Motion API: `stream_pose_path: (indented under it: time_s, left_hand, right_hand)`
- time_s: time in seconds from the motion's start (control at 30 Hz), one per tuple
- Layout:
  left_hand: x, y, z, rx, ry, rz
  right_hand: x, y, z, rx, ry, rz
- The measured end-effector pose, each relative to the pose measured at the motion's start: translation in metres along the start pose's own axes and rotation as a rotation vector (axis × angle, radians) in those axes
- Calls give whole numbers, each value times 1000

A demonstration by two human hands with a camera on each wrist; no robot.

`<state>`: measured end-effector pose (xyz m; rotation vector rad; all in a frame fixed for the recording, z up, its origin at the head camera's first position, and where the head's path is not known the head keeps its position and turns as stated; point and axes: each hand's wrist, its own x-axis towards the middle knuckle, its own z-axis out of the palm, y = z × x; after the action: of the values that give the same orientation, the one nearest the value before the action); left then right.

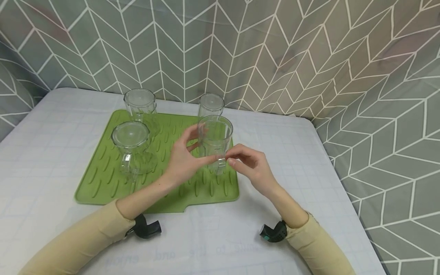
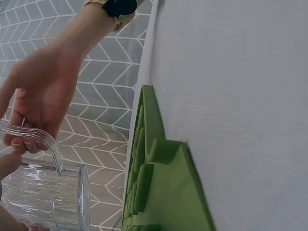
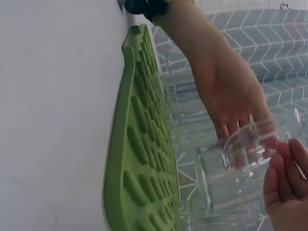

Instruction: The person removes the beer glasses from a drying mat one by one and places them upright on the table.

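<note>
A clear glass mug point(image 1: 220, 131) is between both hands over the right part of a green ridged mat point(image 1: 93, 191). My left hand point(image 1: 182, 160) grips its body from the left, thumb across the near side and fingers on the far side. From the right, my right hand point(image 1: 252, 168) pinches at the mug's handle point(image 1: 221, 165) with thumb and fingertips. In the left wrist view the mug point(image 2: 48, 192) lies apart from the mat point(image 2: 168, 197), its curved handle point(image 2: 36, 132) beside the right fingers. The right wrist view shows the mug point(image 3: 231, 183) clear of the mat too.
Two glass mugs, one nearer point(image 1: 130, 135) and one farther point(image 1: 140, 99), stand on the mat's left side. Another glass point(image 1: 211, 103) stands right behind the held mug. A white cloth point(image 1: 275, 133) covers the table, and a patterned curtain point(image 1: 192, 49) hangs behind it.
</note>
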<state>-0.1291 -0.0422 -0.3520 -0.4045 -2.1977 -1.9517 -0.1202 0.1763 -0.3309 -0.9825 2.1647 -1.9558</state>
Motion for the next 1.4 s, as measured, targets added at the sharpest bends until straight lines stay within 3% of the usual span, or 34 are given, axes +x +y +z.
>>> stream_pose_path:
  time_s: [0.17,0.4,0.57,0.73,1.0,1.4]
  left_hand:
    - [0,-2,0,32,32,21]
    - [-1,-3,2,71,53,46]
    - [-1,-4,3,52,45,66]
    - [-1,-5,3,32,40,94]
    - [0,-5,3,-12,17,114]
    - [2,-7,0,-41,-43,101]
  right_hand:
    - [0,1,8,-32,-45,-10]
    - [-2,-2,13,-73,-21,-18]
    - [-2,-5,13,-62,52,57]
    - [-1,-4,9,85,136,116]
    - [1,5,5,359,201,73]
    - [3,14,-13,476,236,-27]
